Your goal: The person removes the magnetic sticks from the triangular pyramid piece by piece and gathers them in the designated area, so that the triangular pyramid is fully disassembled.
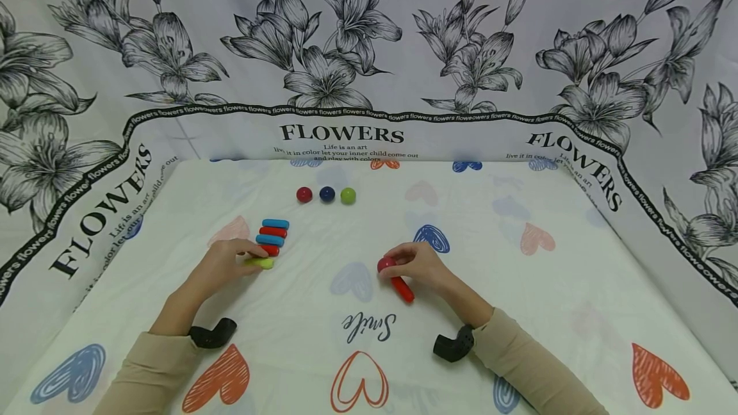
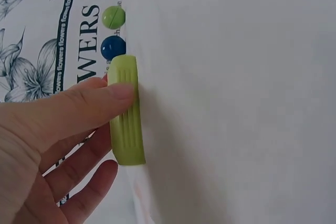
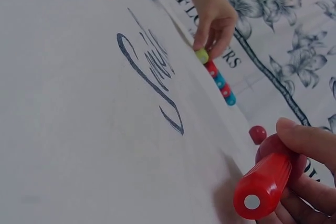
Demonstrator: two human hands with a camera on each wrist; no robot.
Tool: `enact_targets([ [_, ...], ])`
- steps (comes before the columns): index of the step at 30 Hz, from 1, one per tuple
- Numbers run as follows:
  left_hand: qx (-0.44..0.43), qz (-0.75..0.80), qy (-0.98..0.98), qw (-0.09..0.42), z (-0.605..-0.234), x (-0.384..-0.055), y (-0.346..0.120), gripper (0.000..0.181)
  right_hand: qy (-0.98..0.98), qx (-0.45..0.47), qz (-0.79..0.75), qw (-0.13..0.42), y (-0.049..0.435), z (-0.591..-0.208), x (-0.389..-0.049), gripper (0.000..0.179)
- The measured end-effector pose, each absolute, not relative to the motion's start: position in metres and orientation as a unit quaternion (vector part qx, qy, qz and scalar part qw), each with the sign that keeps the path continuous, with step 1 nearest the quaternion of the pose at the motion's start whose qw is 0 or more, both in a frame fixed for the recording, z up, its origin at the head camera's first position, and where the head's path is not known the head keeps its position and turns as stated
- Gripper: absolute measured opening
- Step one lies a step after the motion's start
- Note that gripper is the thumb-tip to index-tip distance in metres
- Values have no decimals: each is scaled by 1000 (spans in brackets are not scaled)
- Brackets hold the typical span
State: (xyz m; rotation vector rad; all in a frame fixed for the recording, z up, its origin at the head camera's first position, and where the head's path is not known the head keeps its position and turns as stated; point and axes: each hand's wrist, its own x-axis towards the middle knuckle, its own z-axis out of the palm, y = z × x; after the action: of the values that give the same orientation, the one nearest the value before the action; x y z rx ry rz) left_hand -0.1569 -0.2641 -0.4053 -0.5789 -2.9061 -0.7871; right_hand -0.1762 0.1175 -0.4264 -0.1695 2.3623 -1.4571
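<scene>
My left hand [image 1: 216, 268] pinches a ribbed lime-green rod [image 2: 126, 129] between thumb and fingers, at the near end of a row of rods. In that row lie a red rod [image 1: 271, 250], a blue rod [image 1: 270, 241], another red rod [image 1: 273, 232] and another blue rod [image 1: 275, 224], side by side. With thumb and fingertips, my right hand [image 1: 423, 266] grips a red ball [image 1: 384, 266]. A red rod [image 3: 260, 190] with a pale round spot on its end touches that ball and points toward me.
Beyond the rods, a dark red ball [image 1: 304, 195], a dark blue ball [image 1: 327, 194] and a green ball [image 1: 348, 195] stand in a line. A white cloth with printed hearts [image 1: 360, 380] covers the table. Flower-printed fabric [image 1: 346, 37] rises behind it.
</scene>
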Motion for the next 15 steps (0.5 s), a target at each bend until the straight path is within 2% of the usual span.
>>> enact_targets([
  [5, -195, -289, -937, 40, -405, -156, -255, 18, 830, -61, -523, 181, 118, -425, -176, 36],
  [11, -226, -295, -926, 68, -408, -155, -238, 19, 824, -53, -534, 180, 117, -425, -176, 35],
  [15, -241, -300, -922, 47, -409, -153, -222, 19, 821, -42, -539, 183, 117, -425, -177, 34],
])
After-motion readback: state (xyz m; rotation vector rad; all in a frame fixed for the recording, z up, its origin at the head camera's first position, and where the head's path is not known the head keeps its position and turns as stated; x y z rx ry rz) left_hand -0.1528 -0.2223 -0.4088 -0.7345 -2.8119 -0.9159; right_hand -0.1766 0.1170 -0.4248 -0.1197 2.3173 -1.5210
